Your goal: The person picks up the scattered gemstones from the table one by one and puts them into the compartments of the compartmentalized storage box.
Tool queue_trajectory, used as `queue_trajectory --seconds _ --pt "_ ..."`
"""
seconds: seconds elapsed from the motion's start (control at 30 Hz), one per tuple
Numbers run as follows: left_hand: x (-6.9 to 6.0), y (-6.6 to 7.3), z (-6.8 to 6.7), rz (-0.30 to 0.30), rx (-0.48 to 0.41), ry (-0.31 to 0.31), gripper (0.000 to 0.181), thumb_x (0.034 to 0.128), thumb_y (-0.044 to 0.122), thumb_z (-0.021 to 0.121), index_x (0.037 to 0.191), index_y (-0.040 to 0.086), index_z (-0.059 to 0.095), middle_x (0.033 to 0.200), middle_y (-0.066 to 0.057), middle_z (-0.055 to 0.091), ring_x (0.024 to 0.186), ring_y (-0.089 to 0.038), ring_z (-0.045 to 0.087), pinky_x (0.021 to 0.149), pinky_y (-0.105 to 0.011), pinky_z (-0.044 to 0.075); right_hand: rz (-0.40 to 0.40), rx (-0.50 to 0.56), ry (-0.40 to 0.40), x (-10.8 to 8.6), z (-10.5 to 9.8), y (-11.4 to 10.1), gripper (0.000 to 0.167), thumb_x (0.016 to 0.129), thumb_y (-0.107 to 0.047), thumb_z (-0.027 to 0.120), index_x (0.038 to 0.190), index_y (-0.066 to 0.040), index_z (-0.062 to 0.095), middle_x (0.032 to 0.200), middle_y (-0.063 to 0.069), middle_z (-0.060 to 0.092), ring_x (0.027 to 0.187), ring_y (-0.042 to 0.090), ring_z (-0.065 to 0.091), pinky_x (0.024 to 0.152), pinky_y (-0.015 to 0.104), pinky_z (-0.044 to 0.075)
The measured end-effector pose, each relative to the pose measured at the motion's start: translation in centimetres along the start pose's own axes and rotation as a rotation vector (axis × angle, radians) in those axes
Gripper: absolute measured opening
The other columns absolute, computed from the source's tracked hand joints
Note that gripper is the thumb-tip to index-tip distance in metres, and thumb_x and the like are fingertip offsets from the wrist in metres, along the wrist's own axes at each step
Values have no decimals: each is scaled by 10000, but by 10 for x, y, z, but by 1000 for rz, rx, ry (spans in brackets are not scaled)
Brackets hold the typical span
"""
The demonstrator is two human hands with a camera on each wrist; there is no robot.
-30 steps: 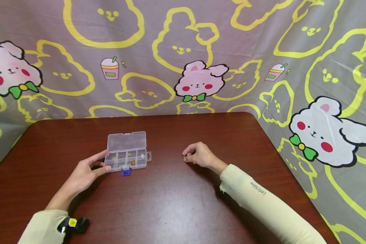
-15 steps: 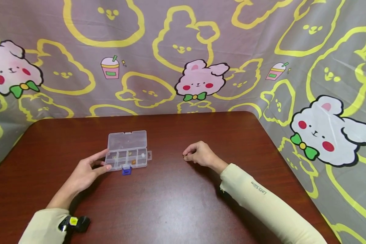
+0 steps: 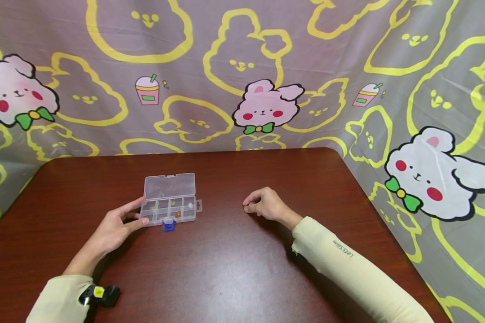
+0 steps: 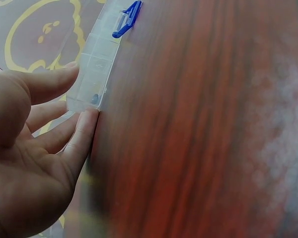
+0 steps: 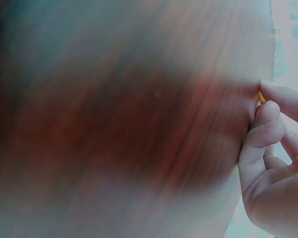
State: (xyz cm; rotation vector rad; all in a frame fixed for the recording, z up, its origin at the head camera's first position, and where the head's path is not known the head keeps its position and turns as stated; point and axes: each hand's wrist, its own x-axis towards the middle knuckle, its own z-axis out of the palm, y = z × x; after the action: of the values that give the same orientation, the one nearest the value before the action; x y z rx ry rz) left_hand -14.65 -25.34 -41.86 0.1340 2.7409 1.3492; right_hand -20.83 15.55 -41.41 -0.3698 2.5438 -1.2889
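Observation:
A clear plastic compartment box (image 3: 162,210) lies with its lid (image 3: 169,186) raised at the back and its blue latch (image 3: 169,225) at the front. My left hand (image 3: 111,229) holds the box's left end, thumb on the front corner and fingers at the far side. Inside sit an orange bead-like piece (image 3: 178,214), a whitish one (image 3: 190,205) and a few pale yellowish ones. To the right, my right hand (image 3: 266,205) pinches a small amber piece (image 5: 261,98) between thumb and forefinger, low at the tabletop. The fingers hide most of it.
A brown wood-grain table (image 3: 222,264) bears the box and both forearms. Behind and to the right hangs a grey curtain (image 3: 210,80) with cartoon rabbits. A black device with a yellow label (image 3: 99,292) is on the left wrist.

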Motion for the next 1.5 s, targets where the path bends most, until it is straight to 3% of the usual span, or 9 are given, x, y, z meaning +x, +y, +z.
queue_trajectory --seconds 1.03,1.5 --pt "0 0 0 12 -19 1 683 931 131 734 1515 -5 407 1388 -245 531 1073 -335 564 723 -183 451 23 41 1 -2 0 -3 60 847 -66 786 905 -70 771 616 6 607 489 104 490 416 241 368" --pt "-2 2 1 7 -9 0 674 938 127 724 1517 -5 403 1399 -245 527 1088 -341 570 722 -194 460 -60 60 -22 0 10 -10 76 856 -10 757 932 -12 752 733 -13 685 526 103 537 488 242 432"
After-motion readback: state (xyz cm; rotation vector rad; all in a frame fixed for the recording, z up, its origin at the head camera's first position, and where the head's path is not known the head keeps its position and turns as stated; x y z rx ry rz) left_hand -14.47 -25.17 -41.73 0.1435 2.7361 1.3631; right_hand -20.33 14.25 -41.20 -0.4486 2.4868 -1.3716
